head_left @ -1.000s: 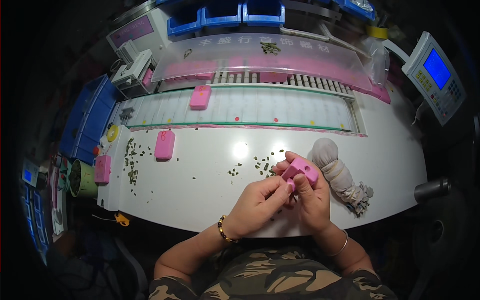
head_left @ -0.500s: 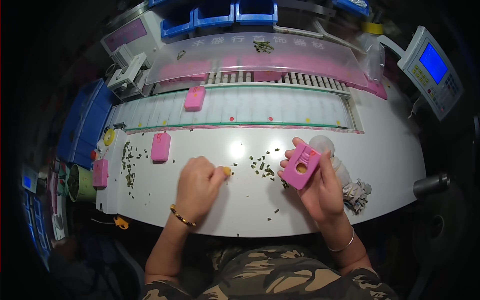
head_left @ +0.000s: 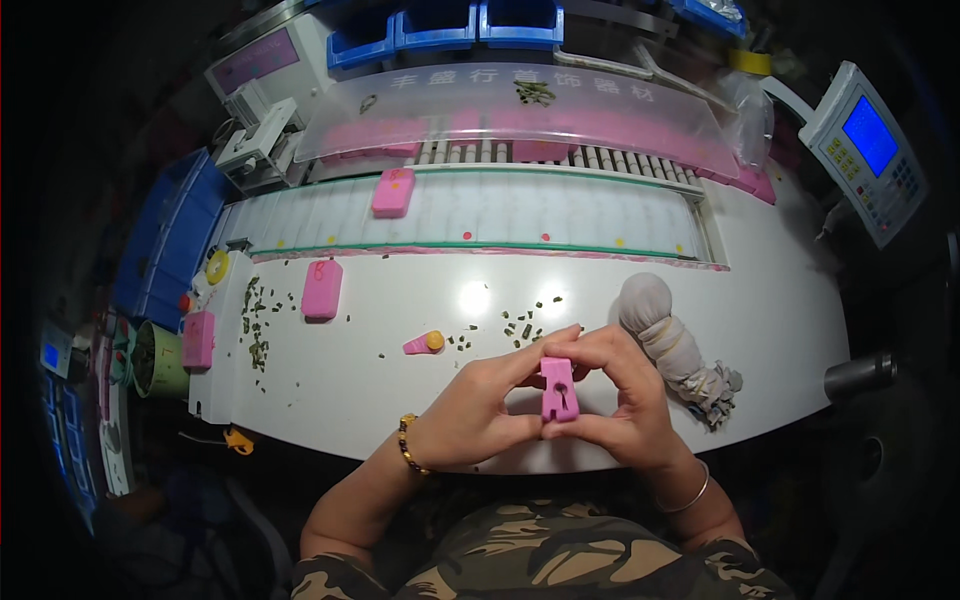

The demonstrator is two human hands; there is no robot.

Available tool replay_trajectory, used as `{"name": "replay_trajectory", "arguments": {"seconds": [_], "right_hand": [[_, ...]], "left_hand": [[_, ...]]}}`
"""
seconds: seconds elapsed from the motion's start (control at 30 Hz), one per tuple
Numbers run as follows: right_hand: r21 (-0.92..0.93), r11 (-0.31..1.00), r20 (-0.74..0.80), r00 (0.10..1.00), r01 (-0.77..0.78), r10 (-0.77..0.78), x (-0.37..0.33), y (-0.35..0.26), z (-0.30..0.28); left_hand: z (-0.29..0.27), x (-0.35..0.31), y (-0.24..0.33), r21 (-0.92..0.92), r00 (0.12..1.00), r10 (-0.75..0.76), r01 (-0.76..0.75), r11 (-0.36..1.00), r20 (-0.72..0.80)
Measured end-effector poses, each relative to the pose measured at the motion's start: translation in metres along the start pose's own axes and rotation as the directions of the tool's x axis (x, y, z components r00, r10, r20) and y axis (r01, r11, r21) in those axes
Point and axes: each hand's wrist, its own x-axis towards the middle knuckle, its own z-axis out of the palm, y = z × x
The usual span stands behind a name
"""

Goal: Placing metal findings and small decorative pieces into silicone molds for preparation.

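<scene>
Between my two hands is a small pink rubber mold block, edge toward me, with a hole and a slit in the edge that shows [head_left: 560,390]. My left hand [head_left: 465,415] grips it with fingertips at its far end and thumb at its near end. My right hand [head_left: 635,400] holds the same ends from the other side. To the left of the hands, a pink wedge-shaped piece [head_left: 414,346] with a round yellow knob [head_left: 435,341] lies on the white table. Small dark green bits [head_left: 520,328] are scattered beyond my hands.
A tied whitish cloth bundle [head_left: 672,340] lies right of my hands. Pink blocks stand at the left [head_left: 322,290] and on the glass-edged strip [head_left: 393,193]. More green bits [head_left: 258,350] lie far left, near a green bin [head_left: 158,360]. A keypad display [head_left: 865,150] stands back right.
My left hand has put down the yellow-knobbed piece and moved right onto the mold. The right hand has turned the mold from face-up to edge-on and brought it inward.
</scene>
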Motion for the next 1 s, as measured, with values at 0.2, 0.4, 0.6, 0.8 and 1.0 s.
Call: {"name": "replay_trajectory", "arguments": {"seconds": [0.2, 0.4, 0.6, 0.8, 1.0], "right_hand": [[0.286, 0.953, 0.13, 0.989, -0.102, 0.067, -0.004, 0.002, -0.018], [-0.016, 0.997, -0.159, 0.984, 0.08, -0.081, 0.001, -0.006, 0.008], [-0.285, 0.932, -0.066, 0.966, 0.223, -0.251, -0.013, -0.017, 0.037], [-0.125, 0.987, -0.089, 0.99, 0.101, -0.112, -0.007, -0.019, 0.023], [-0.367, 0.907, -0.144, 0.951, 0.205, -0.273, 0.004, -0.011, 0.021]], "left_hand": [[0.006, -0.004, -0.001, -0.192, 0.997, 0.069, -0.061, 0.979, 0.036], [0.024, 0.01, -0.009, -0.859, 0.957, -0.032, -0.243, 0.451, -0.287], [0.026, 0.025, -0.013, -0.88, 0.894, -0.145, -0.37, 0.298, -0.425], [0.019, 0.019, -0.027, -0.882, 0.908, -0.24, -0.225, 0.414, -0.344], [0.023, 0.019, -0.014, -0.728, 0.866, -0.255, -0.166, 0.665, -0.43]]}}
